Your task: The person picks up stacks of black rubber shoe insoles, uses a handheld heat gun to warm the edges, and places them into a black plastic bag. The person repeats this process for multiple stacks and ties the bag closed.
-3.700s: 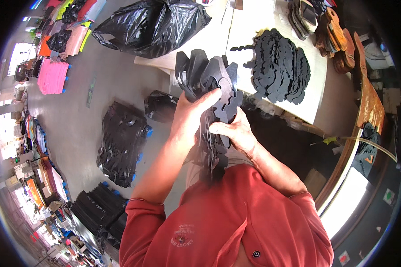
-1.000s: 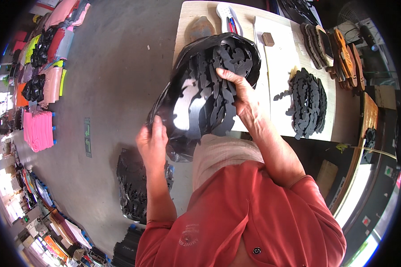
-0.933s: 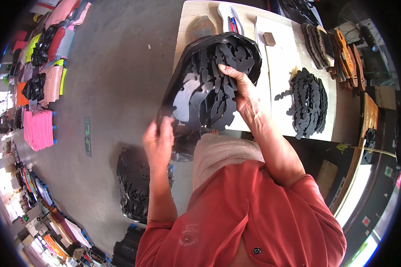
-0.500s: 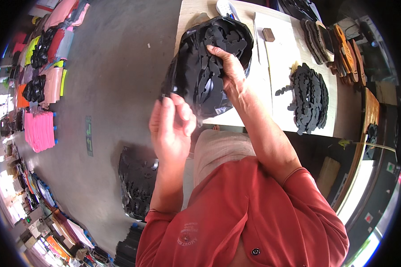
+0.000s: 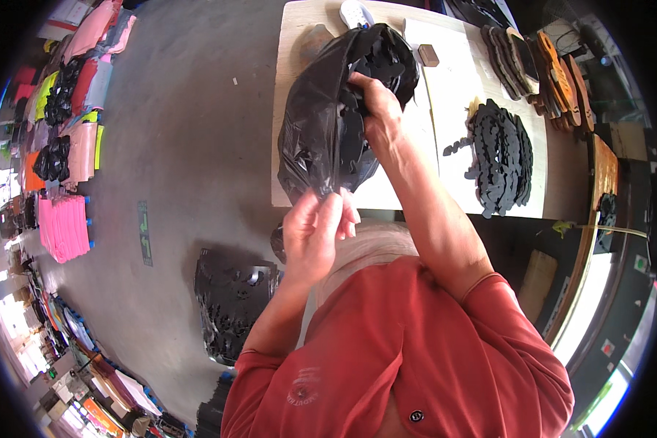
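Observation:
A black plastic bag (image 5: pixel 310 117) lies at the near left of the pale table (image 5: pixel 409 171), its mouth turned toward the right. Inside it are black cut-out pieces (image 5: pixel 384 64) with wavy edges. My right hand (image 5: pixel 379 109) reaches into the mouth and grips the pieces, thumb on top; its other fingers are mostly hidden. At the bag's near end, my left hand (image 5: pixel 312 232) pinches the edge of the plastic between thumb and fingers. Farther right on the table, a pile of similar black wavy pieces (image 5: pixel 500 157) stands apart from both hands.
A small brown block (image 5: pixel 428 55) and a white object (image 5: pixel 355 13) lie toward the table's far side. Brown and orange shaped pieces (image 5: pixel 555 69) stand at the right. Below the left forearm, black cut sheets (image 5: pixel 233 303) rest low down. Pink stacks (image 5: pixel 64 228) line the far left.
My left hand has moved right and closer to me, drawing the bag's edge over the pieces. My right hand stays in the bag, its thumb now partly covered.

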`<state>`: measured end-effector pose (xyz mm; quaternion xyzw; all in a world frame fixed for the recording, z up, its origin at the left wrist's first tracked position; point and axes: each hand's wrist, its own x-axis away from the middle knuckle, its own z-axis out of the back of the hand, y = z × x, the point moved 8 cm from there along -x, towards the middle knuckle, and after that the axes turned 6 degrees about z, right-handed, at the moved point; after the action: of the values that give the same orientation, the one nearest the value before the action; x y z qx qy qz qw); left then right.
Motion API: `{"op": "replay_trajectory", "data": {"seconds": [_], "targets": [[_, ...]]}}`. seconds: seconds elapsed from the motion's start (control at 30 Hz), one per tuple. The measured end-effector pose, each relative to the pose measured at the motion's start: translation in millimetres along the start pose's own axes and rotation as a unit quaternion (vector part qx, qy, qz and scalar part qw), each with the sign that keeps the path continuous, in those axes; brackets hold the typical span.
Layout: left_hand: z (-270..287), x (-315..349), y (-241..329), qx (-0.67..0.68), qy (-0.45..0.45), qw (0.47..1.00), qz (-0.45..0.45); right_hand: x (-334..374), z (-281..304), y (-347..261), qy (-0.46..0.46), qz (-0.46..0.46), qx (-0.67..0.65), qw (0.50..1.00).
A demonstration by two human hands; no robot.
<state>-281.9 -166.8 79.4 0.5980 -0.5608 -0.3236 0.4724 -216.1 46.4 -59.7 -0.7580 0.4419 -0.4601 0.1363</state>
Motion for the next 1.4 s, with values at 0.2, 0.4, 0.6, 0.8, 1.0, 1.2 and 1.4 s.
{"op": "replay_trajectory", "data": {"seconds": [0.2,0.4,0.6,0.8,1.0,1.2,1.4], "targets": [[6,-11,33,0.182,-0.001,0.982,-0.052,-10,-6,13,0.05,0.122,0.116,0.984],[44,-27,83,0.281,-0.022,0.949,-0.141,-11,21,1,0.155,0.202,0.286,0.924],[49,-30,94,0.271,-0.042,0.946,-0.172,-18,38,-6,0.157,0.157,0.246,0.943],[35,-38,80,0.252,-0.053,0.955,-0.144,-25,26,-22,0.058,0.125,0.279,0.95],[46,-40,78,0.243,-0.003,0.957,-0.16,34,4,-66,-0.129,0.333,0.683,0.637],[59,-41,81,0.266,0.003,0.949,-0.166,70,36,-101,-0.066,0.307,0.609,0.729],[52,-46,81,0.229,0.021,0.963,-0.14,25,33,-137,0.037,0.412,0.65,0.638]]}}
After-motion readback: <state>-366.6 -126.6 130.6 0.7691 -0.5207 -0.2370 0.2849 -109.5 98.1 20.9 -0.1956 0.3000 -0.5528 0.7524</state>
